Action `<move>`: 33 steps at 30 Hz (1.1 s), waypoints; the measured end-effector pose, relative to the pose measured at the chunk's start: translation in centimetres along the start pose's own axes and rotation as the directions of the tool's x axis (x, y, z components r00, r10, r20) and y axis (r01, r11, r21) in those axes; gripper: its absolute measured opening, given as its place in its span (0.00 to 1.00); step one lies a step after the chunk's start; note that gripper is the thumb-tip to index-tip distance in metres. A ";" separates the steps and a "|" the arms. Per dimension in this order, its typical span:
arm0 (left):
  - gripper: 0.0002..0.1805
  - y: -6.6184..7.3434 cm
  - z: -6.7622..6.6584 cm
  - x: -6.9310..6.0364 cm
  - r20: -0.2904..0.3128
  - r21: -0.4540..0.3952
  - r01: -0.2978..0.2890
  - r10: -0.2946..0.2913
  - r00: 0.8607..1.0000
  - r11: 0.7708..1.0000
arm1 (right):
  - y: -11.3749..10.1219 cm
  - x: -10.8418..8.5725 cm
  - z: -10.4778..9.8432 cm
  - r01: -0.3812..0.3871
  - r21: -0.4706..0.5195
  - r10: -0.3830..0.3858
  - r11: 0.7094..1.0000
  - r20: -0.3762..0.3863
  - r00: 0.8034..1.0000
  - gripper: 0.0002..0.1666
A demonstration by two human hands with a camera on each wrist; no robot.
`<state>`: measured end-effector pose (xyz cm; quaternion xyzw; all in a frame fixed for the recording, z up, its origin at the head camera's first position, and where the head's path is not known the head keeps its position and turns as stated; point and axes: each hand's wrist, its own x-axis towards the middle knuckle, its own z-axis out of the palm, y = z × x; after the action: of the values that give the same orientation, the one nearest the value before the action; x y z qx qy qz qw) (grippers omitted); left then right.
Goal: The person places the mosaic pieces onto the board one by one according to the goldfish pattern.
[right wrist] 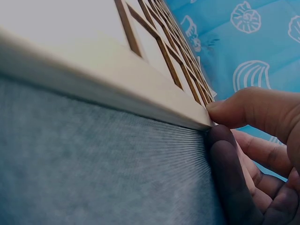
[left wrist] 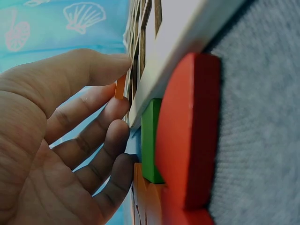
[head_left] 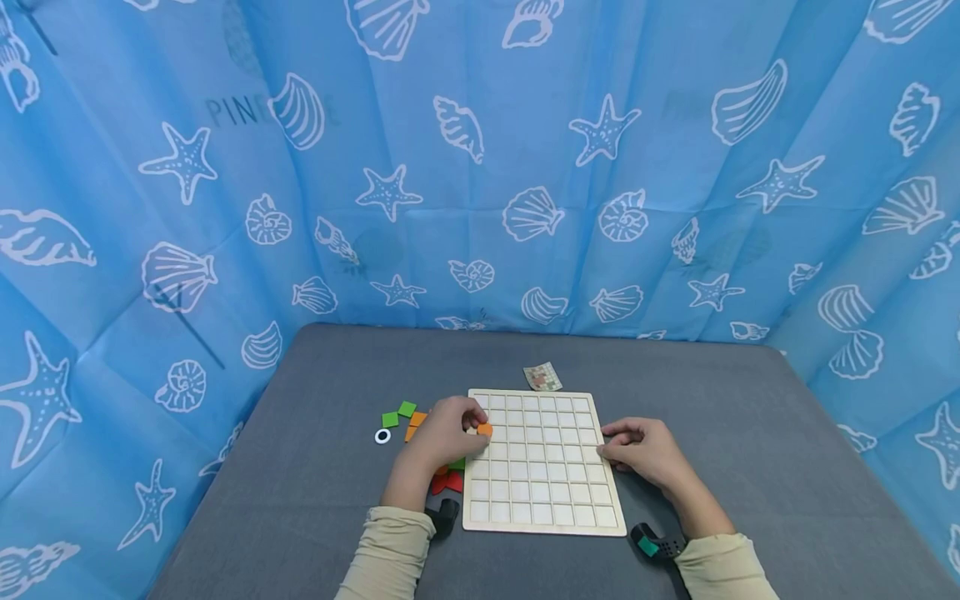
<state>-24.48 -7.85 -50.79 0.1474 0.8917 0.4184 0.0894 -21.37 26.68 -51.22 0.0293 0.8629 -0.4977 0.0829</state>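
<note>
A pale wooden grid board (head_left: 543, 528) with rows of square recesses lies flat between the hands. My left hand (head_left: 444, 433) is over its left edge, pinching a small orange tile (head_left: 485, 430) between thumb and fingertips. The tile (left wrist: 120, 87) stands edge-on in the left wrist view, close to the grid. At the opposite side, my right hand (head_left: 647, 450) grips the board's right edge. The right wrist view shows the thumb on the board's rim (right wrist: 154, 96) and the fingertips low against its side.
Left of the board lie green squares (head_left: 390, 419), orange pieces (head_left: 418, 419), a white ring with a dark centre (head_left: 382, 436) and red pieces (head_left: 454, 481), partly behind the left arm. A small printed picture card (head_left: 542, 377) sits beyond the far edge. A blue shell-patterned curtain (head_left: 480, 208) surrounds the grey table.
</note>
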 end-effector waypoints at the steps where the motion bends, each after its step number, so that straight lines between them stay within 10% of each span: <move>1: 0.09 0.0 0.0 0.0 -0.001 -0.003 -0.002 0.002 1.000 1.000 | 0.0 0.0 0.0 0.000 0.002 0.000 1.000 0.003 1.000 0.24; 33: 0.09 -0.4 -0.1 0.0 0.009 0.010 -0.001 0.001 1.000 1.000 | 0.2 0.0 0.1 0.005 -0.015 -0.005 1.000 0.006 1.000 0.23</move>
<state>-24.61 -8.17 -51.07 0.1501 0.8933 0.4135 0.0927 -21.35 26.73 -51.40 0.0253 0.8663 -0.4917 0.0845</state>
